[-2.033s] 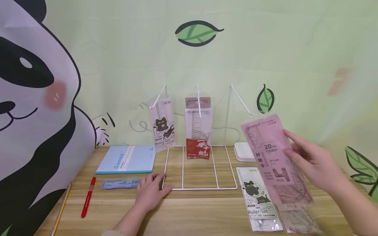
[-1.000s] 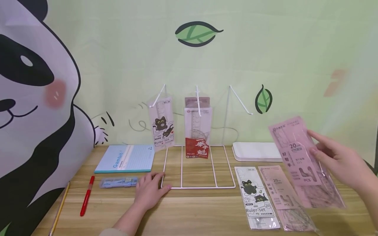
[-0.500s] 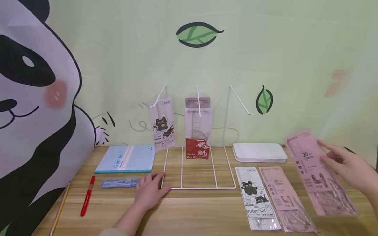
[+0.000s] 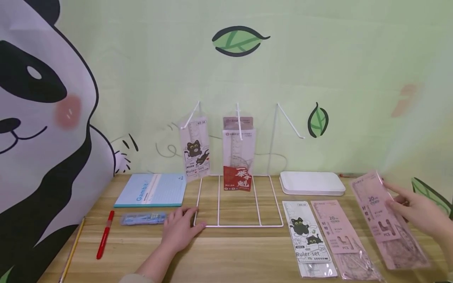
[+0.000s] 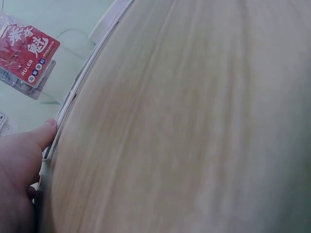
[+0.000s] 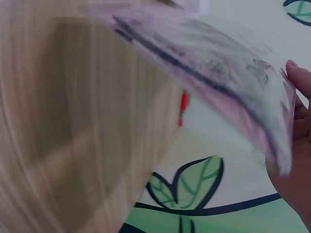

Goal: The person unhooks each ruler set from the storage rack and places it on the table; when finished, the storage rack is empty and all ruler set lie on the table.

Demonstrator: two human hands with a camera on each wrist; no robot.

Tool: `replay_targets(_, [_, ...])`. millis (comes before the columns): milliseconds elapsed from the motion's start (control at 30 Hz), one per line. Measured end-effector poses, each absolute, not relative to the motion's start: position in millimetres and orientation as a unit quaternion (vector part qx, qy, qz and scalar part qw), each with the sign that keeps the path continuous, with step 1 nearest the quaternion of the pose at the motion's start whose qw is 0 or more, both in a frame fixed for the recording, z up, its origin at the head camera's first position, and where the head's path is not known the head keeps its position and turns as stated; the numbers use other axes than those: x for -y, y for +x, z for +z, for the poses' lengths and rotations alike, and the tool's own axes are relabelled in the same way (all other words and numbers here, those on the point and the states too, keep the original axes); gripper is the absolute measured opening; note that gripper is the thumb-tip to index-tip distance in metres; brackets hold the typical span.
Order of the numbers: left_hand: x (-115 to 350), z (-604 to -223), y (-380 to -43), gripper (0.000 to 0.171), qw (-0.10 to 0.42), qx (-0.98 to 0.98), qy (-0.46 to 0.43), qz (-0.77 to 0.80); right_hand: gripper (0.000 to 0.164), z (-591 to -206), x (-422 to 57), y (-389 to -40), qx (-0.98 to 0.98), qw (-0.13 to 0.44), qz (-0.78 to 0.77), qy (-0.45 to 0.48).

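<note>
Right hand [image 4: 415, 206] pinches the right edge of one flat pink plastic ruler packet [image 4: 376, 212]: dark print, clear lower pouch; tilted, right side of wood-grain table [image 4: 240, 255]. Left hand [image 4: 180, 227], fingers relaxed, at corner of white wire rack [image 4: 244, 226]. Lying: one pink packet [image 4: 337, 236], one white cat-print packet [image 4: 308, 239]. Hanging packets [image 4: 238, 157]: three.

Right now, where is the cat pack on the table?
In the head view, the cat pack lies at right, immediately left of a flat pink pack.
</note>
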State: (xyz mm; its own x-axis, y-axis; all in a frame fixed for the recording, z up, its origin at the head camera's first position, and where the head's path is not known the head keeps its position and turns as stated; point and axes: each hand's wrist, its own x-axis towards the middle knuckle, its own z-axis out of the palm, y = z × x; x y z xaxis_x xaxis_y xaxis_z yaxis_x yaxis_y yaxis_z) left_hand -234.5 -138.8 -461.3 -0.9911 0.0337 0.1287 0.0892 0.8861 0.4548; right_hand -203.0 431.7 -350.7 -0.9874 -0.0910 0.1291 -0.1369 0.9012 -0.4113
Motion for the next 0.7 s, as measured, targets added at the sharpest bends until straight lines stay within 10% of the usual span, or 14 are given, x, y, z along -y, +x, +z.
replay_targets(700, [138.8,-461.7,-233.5,0.060,0.062,0.970,-0.032,-0.235,0.052,-377.4,-442.2,-210.6,0.975,0.015,0.213,0.066])
